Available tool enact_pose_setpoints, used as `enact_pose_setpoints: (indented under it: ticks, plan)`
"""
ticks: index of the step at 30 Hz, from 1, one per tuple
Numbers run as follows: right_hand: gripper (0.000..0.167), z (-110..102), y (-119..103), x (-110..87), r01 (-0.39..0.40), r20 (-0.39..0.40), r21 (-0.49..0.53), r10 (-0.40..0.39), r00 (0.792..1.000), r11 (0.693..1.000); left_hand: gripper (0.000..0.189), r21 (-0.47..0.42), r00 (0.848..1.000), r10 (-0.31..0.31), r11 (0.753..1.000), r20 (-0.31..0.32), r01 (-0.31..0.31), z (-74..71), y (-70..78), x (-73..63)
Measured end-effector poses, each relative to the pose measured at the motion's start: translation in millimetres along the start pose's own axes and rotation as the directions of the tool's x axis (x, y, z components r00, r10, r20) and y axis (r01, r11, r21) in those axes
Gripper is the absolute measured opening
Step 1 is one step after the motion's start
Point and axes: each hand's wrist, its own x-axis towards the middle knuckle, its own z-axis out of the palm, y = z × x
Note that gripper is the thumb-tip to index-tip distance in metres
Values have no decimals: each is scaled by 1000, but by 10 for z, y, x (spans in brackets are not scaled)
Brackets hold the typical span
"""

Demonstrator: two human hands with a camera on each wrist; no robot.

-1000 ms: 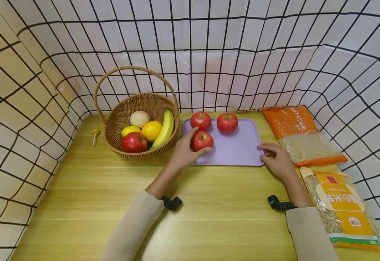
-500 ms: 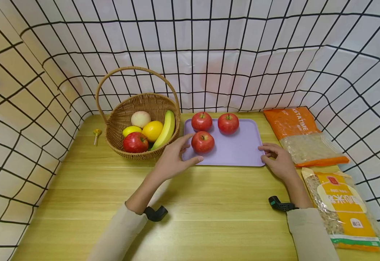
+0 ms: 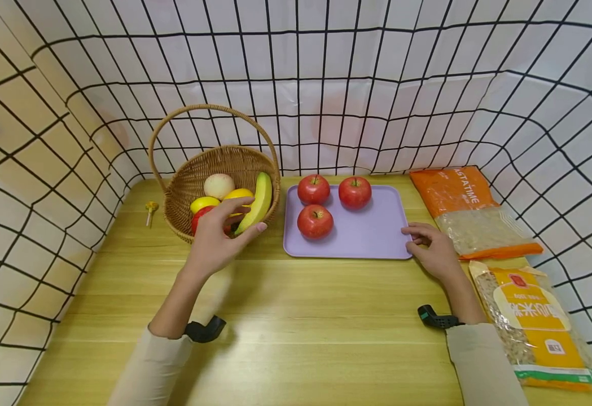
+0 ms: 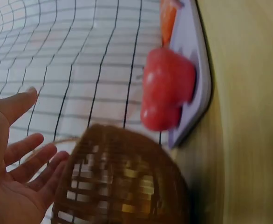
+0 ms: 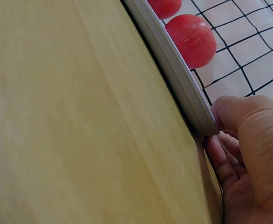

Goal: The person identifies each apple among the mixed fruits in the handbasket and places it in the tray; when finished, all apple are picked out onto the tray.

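Nearest us, above the basket's [image 3: 227, 156] front rim, is our left hand [image 3: 216, 239]. Its fingers are spread loosely, with a wide gap to the thumb, and hold nothing. At about the same depth, well right of the basket, our right hand [image 3: 433, 251] pinches the tray [image 3: 372, 237] by its right edge near the front corner, thumb and fingers close together on the rim.

The relation we judge matters most is between the left fingers and the fruit in the basket: the left hand is much the nearer one. The red apple [image 3: 201, 215] sits low at the basket's front, partly hidden behind that hand. The banana [image 3: 262, 202] lies just right of the fingers, along the basket's right side; the thumb overlaps its near end in the head view, and we cannot tell whether they touch. Its long axis runs front to back, the greenish end pointing away from us and a little right. The apple is round, with no long axis to speak of.

Right of the basket, the tray lies lengthwise left to right on the desk [image 3: 301, 316], bearing the front apple [image 3: 315, 221] and, behind it, two back apples [image 3: 355, 192]. Deeper in the basket sits the peach [image 3: 219, 185].
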Motion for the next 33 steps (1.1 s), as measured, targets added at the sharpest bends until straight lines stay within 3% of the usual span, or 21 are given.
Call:
enact_pose_setpoints:
  ticks: [7, 12, 16, 23, 33]
  plan:
    - [32, -1, -20, -6, 1, -2, 9, -1, 1000, 1000, 61, 144, 995, -32, 989, -90, 45, -275, -151, -39]
    - [31, -11, -43, -6, -4, 4, -1, 4, 1000, 1000, 70, 269, 990, -94, 956, -107, 120, -416, -252, -49]
    - [31, -21, -51, -5, 3, 1, -5, -3, 1000, 1000, 77, 318, 984, -160, 931, -81, 178, -483, -285, -49]
    - [31, -21, -44, -5, 9, -5, -10, -9, 1000, 1000, 81, 386, 972, -236, 895, -17, 224, -521, -297, -3]
    - [31, -10, -27, 0, -6, 3, 0, 6, 1000, 1000, 72, 460, 957, -273, 865, 98, 200, -530, -284, 113]
